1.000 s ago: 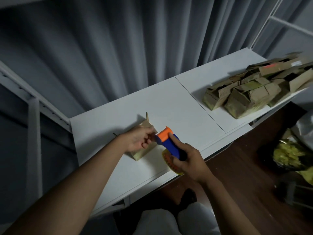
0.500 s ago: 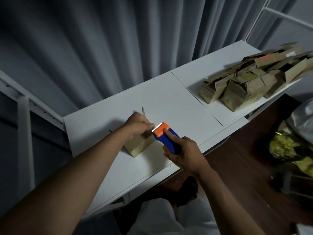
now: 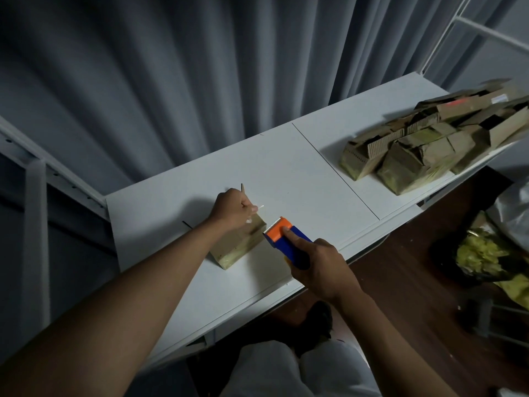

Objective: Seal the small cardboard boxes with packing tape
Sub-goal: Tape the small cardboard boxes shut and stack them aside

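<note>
A small cardboard box (image 3: 237, 245) lies on the white table (image 3: 289, 179) in front of me. My left hand (image 3: 233, 209) rests on the box's top with curled fingers and pinches the free end of clear tape at the far edge. My right hand (image 3: 322, 265) grips a blue and orange tape dispenser (image 3: 282, 234), index finger stretched along its top. The dispenser's toothed edge sits at the box's right corner. The tape roll is hidden under my right hand.
A heap of several small cardboard boxes (image 3: 429, 144) lies at the table's right end. Grey curtains hang behind the table. A white metal frame (image 3: 37, 179) stands at the left. Bags with yellow-green contents (image 3: 481, 253) sit on the dark floor to the right.
The dispenser has come up from below the table edge to the box's right corner. My left hand shifted onto the box's top and now pinches the tape end.
</note>
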